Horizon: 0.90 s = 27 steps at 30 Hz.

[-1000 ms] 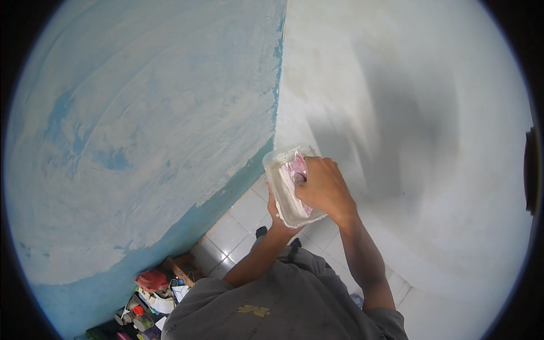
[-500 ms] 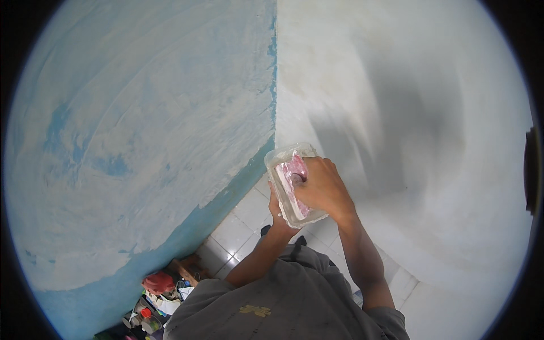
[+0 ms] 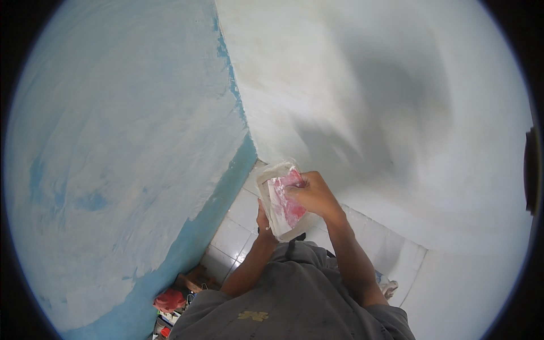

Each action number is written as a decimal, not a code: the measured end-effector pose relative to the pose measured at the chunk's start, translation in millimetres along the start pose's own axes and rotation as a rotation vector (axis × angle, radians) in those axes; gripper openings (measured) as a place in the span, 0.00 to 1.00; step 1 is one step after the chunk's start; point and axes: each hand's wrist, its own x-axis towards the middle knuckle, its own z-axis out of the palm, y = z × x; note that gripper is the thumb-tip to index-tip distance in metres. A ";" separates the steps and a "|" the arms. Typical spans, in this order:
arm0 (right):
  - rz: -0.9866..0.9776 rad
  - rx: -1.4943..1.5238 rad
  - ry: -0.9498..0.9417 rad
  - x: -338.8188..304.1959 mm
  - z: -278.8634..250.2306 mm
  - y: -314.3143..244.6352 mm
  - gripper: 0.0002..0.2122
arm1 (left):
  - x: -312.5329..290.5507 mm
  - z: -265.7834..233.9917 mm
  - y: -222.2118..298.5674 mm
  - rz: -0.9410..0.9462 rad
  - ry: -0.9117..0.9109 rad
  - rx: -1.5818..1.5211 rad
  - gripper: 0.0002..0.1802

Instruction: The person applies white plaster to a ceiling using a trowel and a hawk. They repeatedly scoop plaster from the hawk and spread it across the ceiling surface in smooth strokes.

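A translucent rectangular plastic tub, smeared with white paste, is held in front of my body. My left hand supports it from the left side and below; most of its fingers are hidden behind the tub. Over the tub's opening is a flat pink-red scraper streaked with white. Closed around the scraper's upper right part is my right hand, thumb lying on its face. Whether the blade touches paste inside the tub cannot be told.
Ahead, a blue wall mostly coated in patchy white meets a white wall at a corner. White floor tiles lie below. A red cloth-like item tops a cluttered pile at lower left; a crumpled bag lies right of my body.
The tub and both hands have shifted down and slightly left in view. The scraper has turned, showing more of its pink face. The wall corner has moved left as my view swung right.
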 end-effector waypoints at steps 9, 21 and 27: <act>0.205 0.561 0.012 -16.6 -29.8 29.0 0.10 | -1.1 -43.8 -23.1 -0.132 0.171 0.167 0.32; -0.037 1.164 0.347 -41.7 -45.9 88.3 0.07 | -38.4 -83.2 13.8 -0.149 0.088 -0.140 0.45; -0.076 1.373 0.482 18.9 16.3 229.3 0.09 | -54.6 -43.7 67.7 -0.288 -0.046 -0.230 0.47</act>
